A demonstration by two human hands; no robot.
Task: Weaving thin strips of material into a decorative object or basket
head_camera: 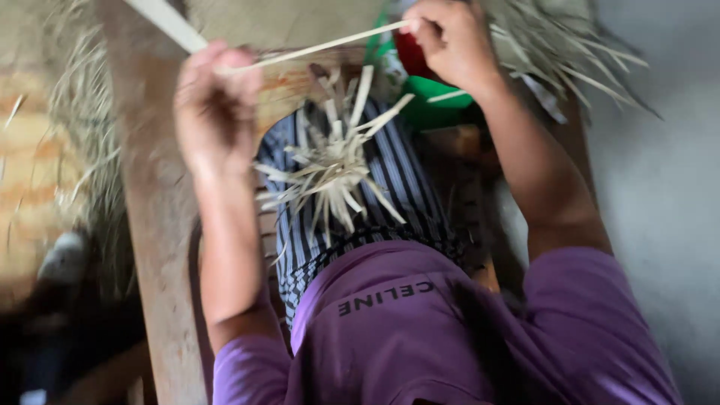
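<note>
My left hand (pixel 216 101) is closed around a pale flat strip (pixel 315 48) of dried leaf or bamboo. My right hand (pixel 448 41) pinches the other end of the same strip near the top of the view. The strip runs taut between the two hands. Below it, a bundle of short pale strips (pixel 334 161) lies spread on my lap, on striped dark cloth (pixel 397 172). The picture is blurred by motion.
A wooden beam (pixel 154 225) runs down the left side. Loose straw (pixel 82 127) lies left of it, and more strips (pixel 562 52) fan out at the upper right. A green container with a red part (pixel 435 94) sits under my right hand. Grey floor (pixel 660 187) lies at right.
</note>
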